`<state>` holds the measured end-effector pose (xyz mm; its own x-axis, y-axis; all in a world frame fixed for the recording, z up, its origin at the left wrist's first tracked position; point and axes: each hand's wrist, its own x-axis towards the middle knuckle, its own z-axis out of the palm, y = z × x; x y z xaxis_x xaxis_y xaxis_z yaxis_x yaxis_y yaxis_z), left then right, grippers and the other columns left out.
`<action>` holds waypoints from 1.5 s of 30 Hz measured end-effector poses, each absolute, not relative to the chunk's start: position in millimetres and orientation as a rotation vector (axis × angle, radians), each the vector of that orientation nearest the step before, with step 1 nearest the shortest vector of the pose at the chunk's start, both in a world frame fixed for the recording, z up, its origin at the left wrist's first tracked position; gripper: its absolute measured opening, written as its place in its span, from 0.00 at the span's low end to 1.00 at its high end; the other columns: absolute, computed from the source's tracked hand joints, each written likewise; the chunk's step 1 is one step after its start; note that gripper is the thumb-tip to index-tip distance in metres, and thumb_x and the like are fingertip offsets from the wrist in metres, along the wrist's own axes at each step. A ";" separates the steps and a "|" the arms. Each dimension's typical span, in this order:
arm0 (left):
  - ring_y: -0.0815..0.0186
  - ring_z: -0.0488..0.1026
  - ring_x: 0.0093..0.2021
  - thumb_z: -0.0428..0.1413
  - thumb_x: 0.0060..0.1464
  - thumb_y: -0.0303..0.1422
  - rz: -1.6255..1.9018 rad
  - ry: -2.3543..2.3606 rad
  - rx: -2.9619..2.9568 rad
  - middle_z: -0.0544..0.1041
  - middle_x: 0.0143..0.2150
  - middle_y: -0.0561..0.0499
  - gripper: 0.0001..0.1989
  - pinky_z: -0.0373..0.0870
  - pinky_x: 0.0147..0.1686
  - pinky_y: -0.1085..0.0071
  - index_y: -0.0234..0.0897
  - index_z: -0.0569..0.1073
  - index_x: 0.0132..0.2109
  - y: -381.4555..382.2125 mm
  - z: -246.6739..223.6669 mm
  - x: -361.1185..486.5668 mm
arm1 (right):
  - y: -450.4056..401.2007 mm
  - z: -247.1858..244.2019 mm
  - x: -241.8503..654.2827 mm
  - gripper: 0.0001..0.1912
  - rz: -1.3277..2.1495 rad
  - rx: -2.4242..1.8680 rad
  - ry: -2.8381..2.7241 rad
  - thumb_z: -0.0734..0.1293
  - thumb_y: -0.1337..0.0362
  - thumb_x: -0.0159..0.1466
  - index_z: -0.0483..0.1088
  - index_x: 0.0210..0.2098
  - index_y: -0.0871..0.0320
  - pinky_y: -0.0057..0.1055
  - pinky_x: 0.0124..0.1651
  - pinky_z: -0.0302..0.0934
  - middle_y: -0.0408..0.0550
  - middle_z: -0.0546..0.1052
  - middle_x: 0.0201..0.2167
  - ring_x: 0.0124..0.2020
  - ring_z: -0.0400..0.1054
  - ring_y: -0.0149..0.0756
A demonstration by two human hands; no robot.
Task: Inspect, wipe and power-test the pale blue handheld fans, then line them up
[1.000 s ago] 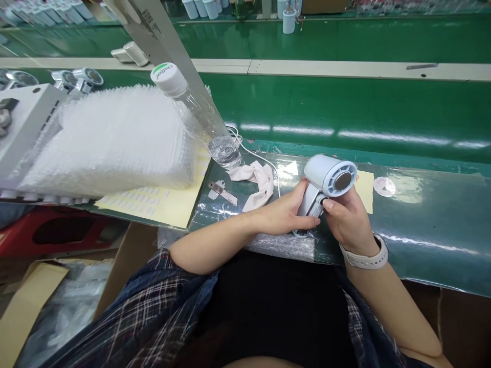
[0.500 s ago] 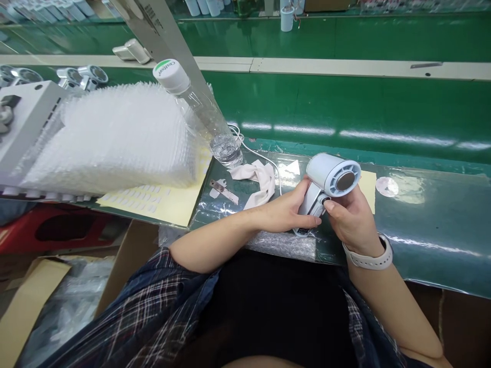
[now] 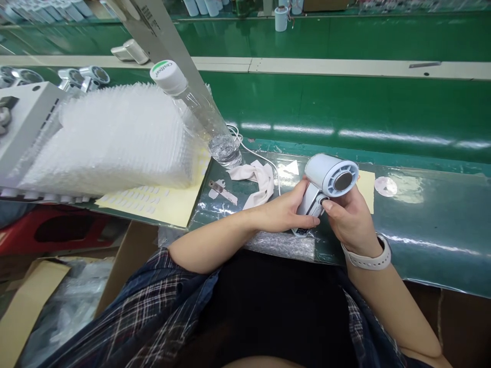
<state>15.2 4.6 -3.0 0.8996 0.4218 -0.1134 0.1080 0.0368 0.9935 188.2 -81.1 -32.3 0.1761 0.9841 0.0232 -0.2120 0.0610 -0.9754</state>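
Observation:
A light blue handheld fan (image 3: 324,174) is tilted above the table's front part, its round vented end with a dark centre facing right. My left hand (image 3: 289,209) grips its handle from the left, thumb along the handle's lower part. From the right, my right hand (image 3: 351,217) holds the fan near the joint between head and handle, thumb pressed there; its other fingers are mostly hidden behind the fan. A white cable (image 3: 276,171) runs on the table behind my left hand. Just left of it lies a crumpled white cloth (image 3: 261,181).
Left of the cloth stand a water bottle (image 3: 199,117) and a big stack of bubble wrap (image 3: 115,135) on a yellow sticker sheet (image 3: 180,207). A small metal blade (image 3: 223,192) lies nearby. A grey post (image 3: 164,38) rises behind the bottle. Flat bubble wrap (image 3: 284,245) lies at the table's front edge.

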 end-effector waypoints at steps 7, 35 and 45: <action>0.47 0.70 0.64 0.65 0.59 0.43 0.290 0.464 1.559 0.70 0.63 0.39 0.39 0.71 0.62 0.52 0.35 0.56 0.69 2.3 -4.6 16.3 | -81.3 -26.4 191.4 0.41 1.123 -1.128 -0.935 0.80 0.49 0.61 0.66 0.70 0.44 0.50 0.57 0.78 0.52 0.76 0.67 0.60 0.76 0.54; 0.55 0.77 0.52 0.72 0.52 0.43 0.483 0.550 1.315 0.75 0.53 0.46 0.35 0.74 0.54 0.57 0.40 0.62 0.58 0.7 -10.1 19.5 | -79.6 -11.2 185.7 0.19 1.109 -0.950 -0.823 0.77 0.54 0.67 0.67 0.30 0.54 0.26 0.21 0.55 0.32 0.62 0.16 0.14 0.58 0.26; 0.66 0.77 0.33 0.71 0.51 0.39 0.368 0.185 0.775 0.76 0.40 0.52 0.26 0.75 0.31 0.68 0.38 0.67 0.50 2.0 2.8 14.7 | -82.0 -15.1 191.9 0.13 0.819 -0.987 -0.873 0.79 0.63 0.66 0.73 0.31 0.55 0.29 0.29 0.70 0.44 0.82 0.33 0.30 0.75 0.33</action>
